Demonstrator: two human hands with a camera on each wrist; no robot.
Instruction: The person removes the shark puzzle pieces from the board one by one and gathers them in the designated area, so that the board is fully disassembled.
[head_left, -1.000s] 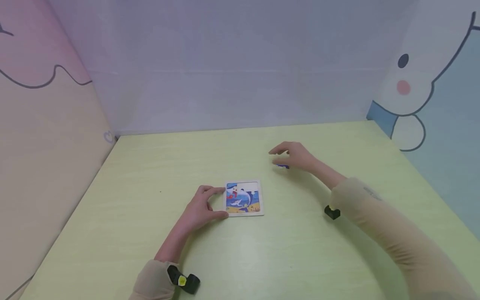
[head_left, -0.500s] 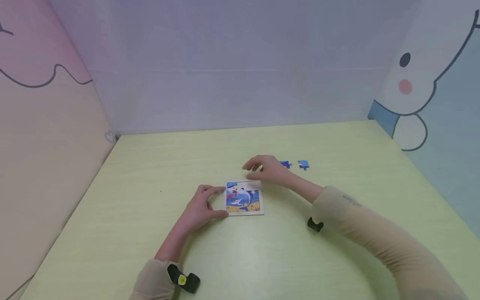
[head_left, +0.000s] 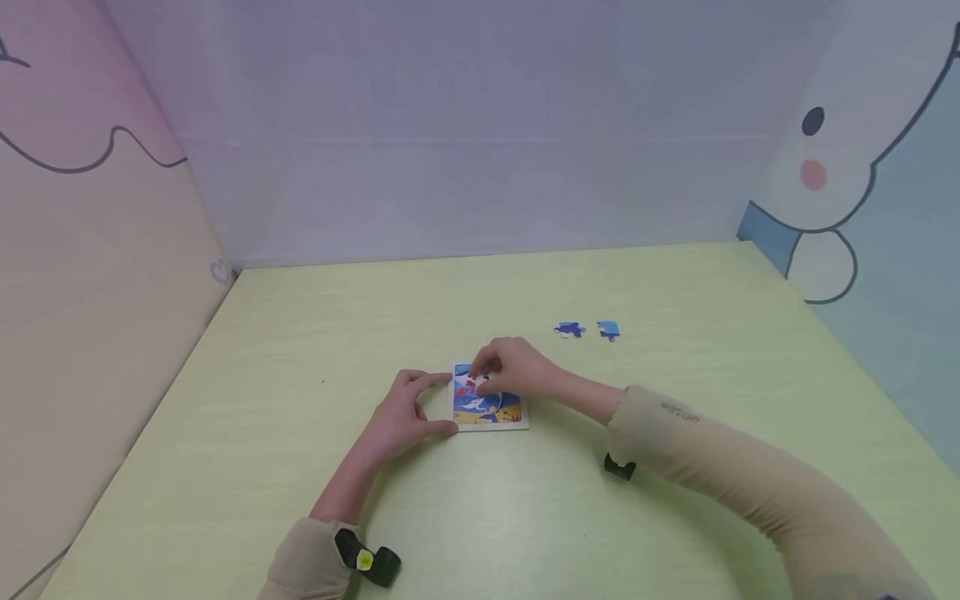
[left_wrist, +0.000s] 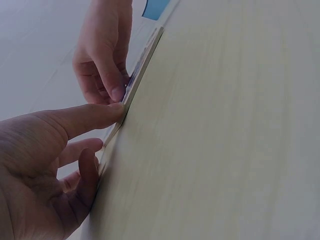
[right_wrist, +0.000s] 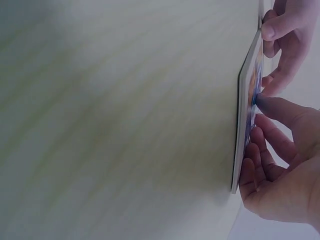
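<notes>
A small square puzzle board [head_left: 491, 411] with a blue sea picture lies flat on the pale green table [head_left: 675, 517]. My left hand [head_left: 402, 417] braces the board's left edge with thumb and forefinger spread; in the left wrist view the thumb [left_wrist: 100, 114] touches that edge. My right hand [head_left: 512, 370] is bent over the board's upper part, its fingertips [left_wrist: 117, 92] pinching a puzzle piece down onto the board. The piece itself is mostly hidden under the fingers. In the right wrist view the board [right_wrist: 246, 125] shows edge-on between both hands.
Two loose blue puzzle pieces [head_left: 570, 330] [head_left: 608, 330] lie on the table to the right of and beyond the board. Padded walls with cartoon drawings close in the table at the left, back and right. Black wrist cameras [head_left: 367, 562] [head_left: 618, 468] sit on both forearms.
My right hand came from the loose pieces at the right back to the board and lowered its fingers onto the board's upper part. The left hand and the board stayed put.
</notes>
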